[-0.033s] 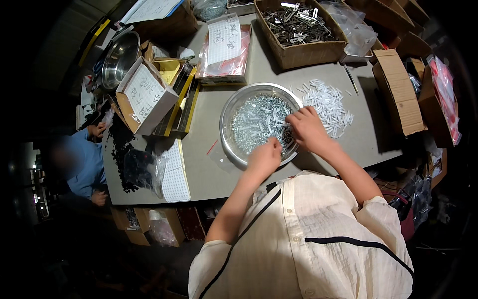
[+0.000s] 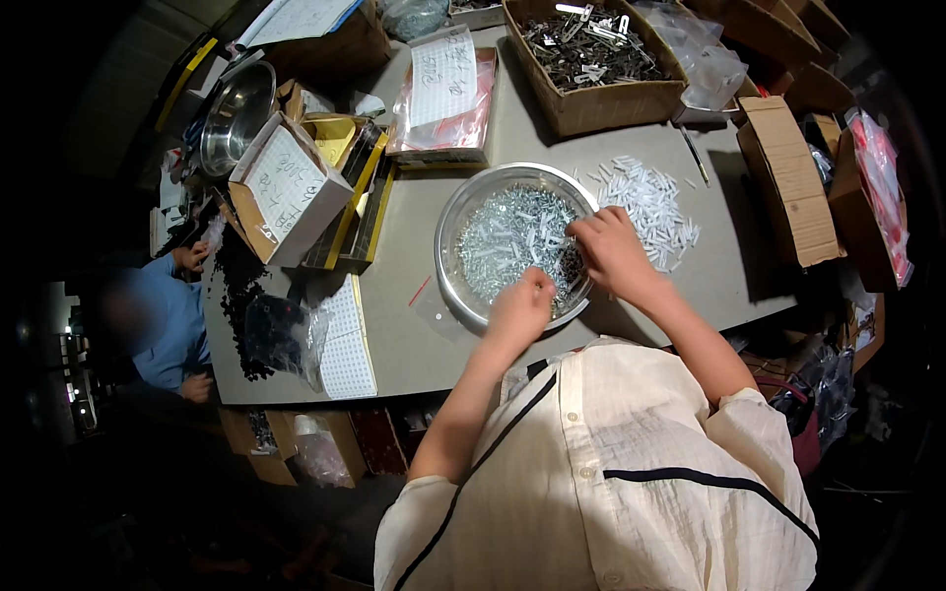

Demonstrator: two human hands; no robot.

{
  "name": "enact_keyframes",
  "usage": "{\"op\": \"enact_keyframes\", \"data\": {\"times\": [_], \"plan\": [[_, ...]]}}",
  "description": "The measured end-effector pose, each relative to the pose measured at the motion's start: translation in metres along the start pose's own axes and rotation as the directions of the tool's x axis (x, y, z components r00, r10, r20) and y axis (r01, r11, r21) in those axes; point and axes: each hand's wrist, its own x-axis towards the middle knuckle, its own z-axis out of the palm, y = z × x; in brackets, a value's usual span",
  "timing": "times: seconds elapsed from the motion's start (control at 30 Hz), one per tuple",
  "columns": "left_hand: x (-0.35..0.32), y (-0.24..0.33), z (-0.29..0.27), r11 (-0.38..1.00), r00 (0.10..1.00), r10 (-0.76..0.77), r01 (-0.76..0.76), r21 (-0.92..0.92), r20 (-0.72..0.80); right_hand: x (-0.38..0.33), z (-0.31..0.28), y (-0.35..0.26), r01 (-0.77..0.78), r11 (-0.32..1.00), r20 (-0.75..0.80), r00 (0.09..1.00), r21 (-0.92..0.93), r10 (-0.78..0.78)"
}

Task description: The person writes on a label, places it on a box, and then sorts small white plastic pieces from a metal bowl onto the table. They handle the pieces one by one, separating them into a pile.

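Observation:
A round metal bowl (image 2: 449, 278) stands on the table in front of me, filled with small shiny metal pieces (image 2: 503, 236); some pale, narrow ones lie among them. Over the bowl's near side is my left hand (image 2: 522, 307), its fingers pinched together. My right hand (image 2: 613, 254) reaches across the right rim with its fingertips closed above the metal pieces. Whatever either pinch holds is too small or hidden. Close beyond my right hand, small white stick-like pieces (image 2: 650, 209) lie in a loose pile on the table.
An open cardboard box (image 2: 581, 110) of metal clip-like pieces stands at the back. Left of it are a box with pink packets (image 2: 443, 138) and a tilted white box (image 2: 286, 187). Cardboard boxes (image 2: 788, 182) line the right. At the far left a person in blue (image 2: 172, 320) works beside black pieces.
My left hand has shifted very slightly left, and my right hand has edged up a little. The bowl and the white pile stay put.

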Motion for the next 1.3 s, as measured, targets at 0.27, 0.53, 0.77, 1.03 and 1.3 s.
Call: {"op": "enact_keyframes", "data": {"times": [0.27, 0.53, 0.77, 1.03, 1.3], "plan": [[0.006, 0.03, -0.045, -0.073, 0.856, -0.121, 0.497, -0.865, 0.502, 0.011, -0.049, -0.031, -0.367, 0.32, 0.359, 0.929, 0.873, 0.088], [0.006, 0.002, -0.028, -0.149, 0.827, -0.047, 0.549, -0.822, 0.561, -0.008, -0.014, 0.0, 0.133, 0.988, 0.287, 0.946, 0.075, -0.15], [-0.004, -0.002, -0.046, -0.038, 0.869, -0.242, 0.437, -0.899, 0.433, -0.017, -0.016, -0.008, 0.268, 0.962, 0.374, 0.888, 0.053, -0.268], [-0.016, -0.01, -0.066, -0.026, 0.892, -0.341, 0.305, -0.952, 0.295, -0.014, -0.033, -0.004, 0.282, 0.928, 0.453, 0.813, 0.243, -0.365], [-0.018, -0.012, -0.058, -0.07, 0.871, -0.382, 0.305, -0.95, 0.308, -0.027, -0.031, 0.008, 0.211, 0.888, 0.258, 0.907, 0.409, -0.334]]}}
